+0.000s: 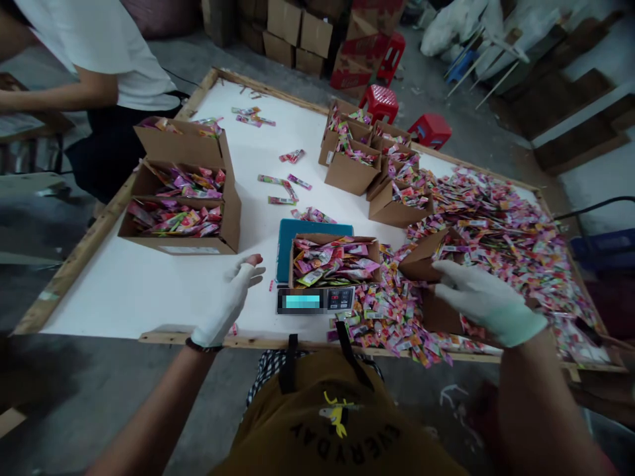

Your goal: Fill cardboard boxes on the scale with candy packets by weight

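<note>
My left hand [228,297], in a white glove with one bare fingertip, is held open over the table, left of a digital scale [340,297]. The hand is empty. On the scale's teal platform [285,248] rests a cardboard box [374,254] filled with small colourful packets [332,261]. Over at the right, my gloved right hand [479,297] has its fingers stretched and apart, beside a brown carton [421,258] among loose packets. Whether its fingertips touch that carton I cannot tell.
Two-part boxes of packets [231,221] stand at the left, several filled cartons [352,172] at the back. A large packet heap [496,244] covers the table's right. Wooden strips [94,228] edge the white table. A person [106,59] sits at the left; red stools [381,102] stand beyond.
</note>
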### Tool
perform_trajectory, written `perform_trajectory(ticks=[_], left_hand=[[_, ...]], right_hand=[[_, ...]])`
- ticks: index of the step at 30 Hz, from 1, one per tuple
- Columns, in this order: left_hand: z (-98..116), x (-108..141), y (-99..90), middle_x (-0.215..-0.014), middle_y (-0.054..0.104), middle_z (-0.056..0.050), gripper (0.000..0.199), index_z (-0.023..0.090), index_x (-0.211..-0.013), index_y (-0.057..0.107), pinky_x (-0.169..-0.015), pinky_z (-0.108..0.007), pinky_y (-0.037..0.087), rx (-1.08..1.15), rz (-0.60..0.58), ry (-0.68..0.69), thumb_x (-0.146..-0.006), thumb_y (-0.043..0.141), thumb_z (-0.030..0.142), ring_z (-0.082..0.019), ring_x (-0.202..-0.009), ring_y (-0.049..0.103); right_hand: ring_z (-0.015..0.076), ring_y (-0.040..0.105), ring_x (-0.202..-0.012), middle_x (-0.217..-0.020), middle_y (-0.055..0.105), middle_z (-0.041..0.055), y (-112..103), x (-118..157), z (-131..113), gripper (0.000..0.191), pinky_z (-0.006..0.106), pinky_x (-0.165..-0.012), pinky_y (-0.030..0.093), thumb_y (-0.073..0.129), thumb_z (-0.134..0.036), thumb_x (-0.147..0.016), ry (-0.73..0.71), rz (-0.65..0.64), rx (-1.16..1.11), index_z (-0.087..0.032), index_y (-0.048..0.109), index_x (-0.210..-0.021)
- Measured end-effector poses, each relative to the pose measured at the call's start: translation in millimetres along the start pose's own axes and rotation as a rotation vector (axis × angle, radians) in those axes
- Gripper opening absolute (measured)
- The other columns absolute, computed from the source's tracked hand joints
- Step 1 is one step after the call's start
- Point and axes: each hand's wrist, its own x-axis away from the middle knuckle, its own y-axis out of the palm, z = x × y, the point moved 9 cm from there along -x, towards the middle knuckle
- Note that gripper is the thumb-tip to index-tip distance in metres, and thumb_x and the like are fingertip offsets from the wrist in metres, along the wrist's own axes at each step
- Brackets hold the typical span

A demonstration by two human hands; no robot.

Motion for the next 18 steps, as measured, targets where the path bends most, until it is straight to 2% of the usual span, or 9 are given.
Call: perform_trajectory(ticks=[2, 4, 7, 10, 13, 18], left_hand=[[19.1, 4.4, 7.1, -0.133, 0.065, -0.014, 0.066, 0.016, -0.116, 0.067, -0.098, -0.042, 0.056, -0.013, -0.024, 0.037, -0.075, 0.069, 0.068, -0.027, -0.11, 0.068], [39.7, 9.9, 16.4, -0.133, 0.066, -0.012, 0.061, 0.017, -0.118, 0.067, -0.1, -0.039, 0.055, -0.037, -0.047, 0.089, -0.081, 0.067, 0.065, -0.026, -0.113, 0.067], [65.6, 15.0, 31.1, -0.131, 0.067, -0.012, 0.061, 0.016, -0.12, 0.068, -0.094, -0.037, 0.056, -0.107, -0.068, 0.173, -0.084, 0.064, 0.065, -0.025, -0.111, 0.067], [80.2, 15.6, 42.1, -0.125, 0.069, -0.011, 0.063, 0.015, -0.121, 0.069, -0.086, -0.034, 0.055, -0.205, -0.07, 0.239, -0.086, 0.061, 0.067, -0.023, -0.102, 0.067], [90.6, 18.2, 50.5, -0.119, 0.071, -0.009, 0.059, 0.016, -0.122, 0.07, -0.084, -0.032, 0.052, -0.307, -0.074, 0.309, -0.089, 0.057, 0.063, -0.023, -0.097, 0.066], [99.6, 25.0, 69.7, -0.109, 0.074, -0.01, 0.056, 0.017, -0.122, 0.07, -0.09, -0.034, 0.051, -0.503, -0.128, 0.383, -0.092, 0.05, 0.061, -0.027, -0.101, 0.066]], right_hand=[[0.0259, 0.074, -0.087, -0.099, 0.079, 0.0073, -0.6, -4.1, -19.3, 0.034, 0.034, -0.076, 0.054, 0.054, -0.038, -0.09, -0.024, 0.019, 0.004, -0.025, 0.072, -0.116], [0.0266, 0.074, -0.101, -0.114, 0.078, 0.0085, -2.1, -13.9, -51.8, 0.036, 0.035, -0.088, 0.055, 0.05, -0.037, -0.095, -0.092, 0.047, -0.03, -0.024, 0.073, -0.119], [0.0261, 0.071, -0.111, -0.121, 0.077, 0.008, 1.9, -32.6, -103.5, 0.035, 0.036, -0.098, 0.053, 0.05, -0.033, -0.097, -0.219, 0.041, -0.072, -0.024, 0.073, -0.122], [0.0247, 0.07, -0.114, -0.123, 0.076, 0.0062, 15.6, -52.8, -141.1, 0.034, 0.034, -0.1, 0.052, 0.052, -0.03, -0.098, -0.293, -0.009, -0.068, -0.024, 0.073, -0.124], [0.0241, 0.069, -0.115, -0.125, 0.075, 0.0063, 41.2, -75.6, -165.5, 0.035, 0.033, -0.099, 0.052, 0.049, -0.026, -0.099, -0.328, -0.097, -0.03, -0.026, 0.073, -0.126], [0.0271, 0.071, -0.112, -0.131, 0.073, 0.0069, 104.3, -104.7, -193.8, 0.05, 0.034, -0.09, 0.054, 0.054, -0.02, -0.093, -0.439, -0.344, 0.09, -0.031, 0.065, -0.14]])
